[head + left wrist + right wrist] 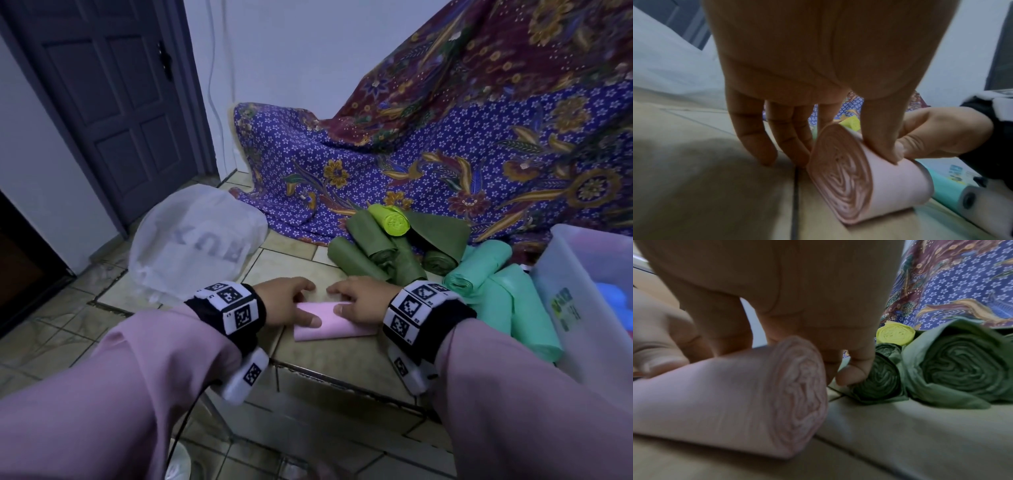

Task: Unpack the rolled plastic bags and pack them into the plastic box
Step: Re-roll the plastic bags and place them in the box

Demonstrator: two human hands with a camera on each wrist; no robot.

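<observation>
The pink roll on the floor is pinched by left hand and right hand fingers; it is best lifted level so it is kept from unwinding.

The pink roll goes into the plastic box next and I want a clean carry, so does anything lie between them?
Yes. The mint green rolls lie on the floor between the pink roll and the plastic box, against the box's near wall. Both hands, left hand and right hand, already grip the roll, so lifting over them should work.

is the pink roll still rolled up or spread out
Rolled up: the pink roll shows a tight spiral end, lying on the floor between left hand and right hand.
</observation>
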